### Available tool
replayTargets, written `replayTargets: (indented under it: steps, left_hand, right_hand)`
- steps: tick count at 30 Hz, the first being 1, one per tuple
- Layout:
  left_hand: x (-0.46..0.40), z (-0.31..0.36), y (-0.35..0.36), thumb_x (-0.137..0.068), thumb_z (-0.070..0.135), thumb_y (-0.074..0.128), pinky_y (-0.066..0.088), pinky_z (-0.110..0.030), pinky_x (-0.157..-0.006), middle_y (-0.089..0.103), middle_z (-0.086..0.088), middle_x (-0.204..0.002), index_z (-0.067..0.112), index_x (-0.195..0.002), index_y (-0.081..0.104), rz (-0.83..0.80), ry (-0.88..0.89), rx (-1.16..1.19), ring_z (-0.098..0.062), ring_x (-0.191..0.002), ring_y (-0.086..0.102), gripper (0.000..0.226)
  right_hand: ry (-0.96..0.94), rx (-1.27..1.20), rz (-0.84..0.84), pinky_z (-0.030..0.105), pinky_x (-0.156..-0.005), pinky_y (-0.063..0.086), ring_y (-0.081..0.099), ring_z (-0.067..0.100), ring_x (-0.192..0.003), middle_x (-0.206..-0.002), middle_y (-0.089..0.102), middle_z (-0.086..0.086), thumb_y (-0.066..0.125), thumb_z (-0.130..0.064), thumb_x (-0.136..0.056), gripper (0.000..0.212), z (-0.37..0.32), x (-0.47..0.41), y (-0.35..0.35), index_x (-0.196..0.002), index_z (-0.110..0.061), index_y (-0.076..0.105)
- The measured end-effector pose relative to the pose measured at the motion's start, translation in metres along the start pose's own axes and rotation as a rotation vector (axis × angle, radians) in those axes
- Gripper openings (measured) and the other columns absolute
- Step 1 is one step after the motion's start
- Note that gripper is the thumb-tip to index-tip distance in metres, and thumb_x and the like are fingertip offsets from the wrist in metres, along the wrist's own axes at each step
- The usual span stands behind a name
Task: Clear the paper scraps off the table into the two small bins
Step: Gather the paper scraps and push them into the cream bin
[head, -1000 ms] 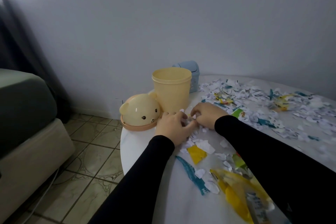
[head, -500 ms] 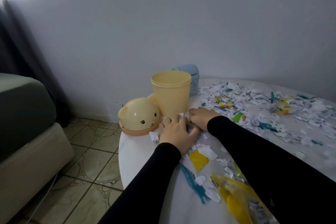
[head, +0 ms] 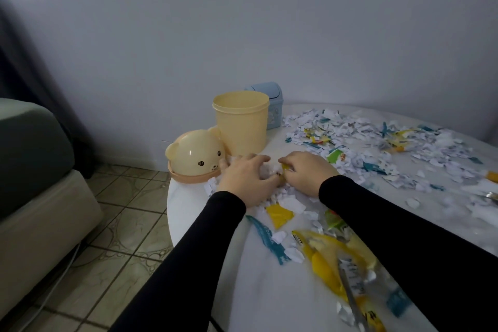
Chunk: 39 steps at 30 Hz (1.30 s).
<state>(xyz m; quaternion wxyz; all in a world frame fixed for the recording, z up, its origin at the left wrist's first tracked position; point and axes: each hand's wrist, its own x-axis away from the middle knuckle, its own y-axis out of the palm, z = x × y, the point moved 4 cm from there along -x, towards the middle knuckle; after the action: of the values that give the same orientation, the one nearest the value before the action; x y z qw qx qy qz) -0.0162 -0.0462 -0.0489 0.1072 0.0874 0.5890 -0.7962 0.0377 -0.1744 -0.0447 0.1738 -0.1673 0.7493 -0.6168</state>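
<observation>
An open yellow bin (head: 239,121) stands at the table's left edge, and its bear-shaped lid (head: 194,156) lies beside it. A small blue bin (head: 270,105) with a swing lid stands behind the yellow one. Paper scraps (head: 377,148) cover the right half of the white round table (head: 204,237). In front of the yellow bin, my left hand (head: 245,178) curls over a small heap of white scraps (head: 272,170). Facing it, my right hand (head: 307,172) pinches the same heap, with a yellow bit at its fingertips. The left hand's little finger touches the lid.
A torn yellow wrapper (head: 328,259), a blue strip (head: 266,240) and a yellow scrap (head: 279,214) lie near me under my arms. The table's edge falls away on the left to a tiled floor (head: 121,224). A sofa (head: 32,170) stands further left.
Both hands have drawn the heap a little towards the bear lid. My left hand's fingers have spread and curled over the scraps.
</observation>
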Motion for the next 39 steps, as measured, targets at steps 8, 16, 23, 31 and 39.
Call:
replayTargets:
  steps: [8, 16, 23, 31, 39]
  left_hand:
    - [0.038, -0.007, 0.016, -0.091, 0.058, 0.029, 0.025, -0.046, -0.099, 0.05, -0.006, -0.134, 0.024, -0.128, 0.051, -0.04, -0.253, -0.111, -0.032, -0.121, 0.043, 0.055]
    - [0.052, 0.029, 0.009, -0.094, 0.045, 0.035, 0.023, -0.033, -0.111, 0.038, -0.008, -0.148, 0.014, -0.135, 0.047, 0.172, -0.057, 0.156, -0.023, -0.137, 0.032, 0.053]
    - [0.102, 0.082, 0.017, -0.095, 0.045, 0.025, 0.014, -0.049, -0.112, 0.0, -0.006, -0.16, 0.021, -0.151, 0.01, 0.0, -0.197, 0.147, -0.028, -0.146, 0.001, 0.063]
    - [0.132, 0.131, 0.052, -0.09, 0.052, 0.002, 0.001, -0.056, -0.113, -0.022, -0.008, -0.157, 0.015, -0.151, -0.011, -0.171, -0.15, 0.014, -0.033, -0.145, -0.016, 0.072]
    - [0.069, 0.129, 0.052, -0.1, 0.046, 0.019, 0.0, -0.056, -0.113, 0.003, -0.013, -0.16, 0.017, -0.152, 0.011, -0.066, -0.224, 0.083, -0.036, -0.145, 0.002, 0.06]
  right_hand:
    - [0.228, 0.04, -0.119, 0.06, -0.109, 0.016, 0.005, 0.034, -0.145, -0.158, 0.011, 0.005, 0.023, -0.05, -0.094, 0.058, -0.04, 0.1, 0.01, -0.148, -0.028, 0.023]
    - [0.272, 0.079, -0.004, 0.063, -0.11, 0.007, -0.002, 0.038, -0.145, -0.16, -0.004, 0.006, 0.019, -0.051, -0.098, 0.055, -0.02, 0.115, 0.032, -0.15, -0.035, 0.013]
    - [0.371, 0.05, 0.056, 0.061, -0.109, 0.012, 0.002, 0.033, -0.145, -0.16, 0.005, 0.003, 0.022, -0.043, -0.099, 0.053, 0.001, 0.15, 0.002, -0.149, -0.028, 0.019]
    - [0.543, -0.035, -0.008, 0.06, -0.112, 0.003, -0.011, 0.036, -0.145, -0.158, -0.018, 0.008, 0.015, -0.054, -0.098, 0.059, 0.049, 0.211, 0.029, -0.15, -0.036, -0.008]
    - [0.222, -0.094, 0.289, 0.047, -0.109, 0.028, 0.023, 0.025, -0.142, -0.157, 0.023, 0.002, 0.037, -0.038, -0.098, 0.052, 0.06, 0.159, 0.004, -0.147, -0.023, 0.028]
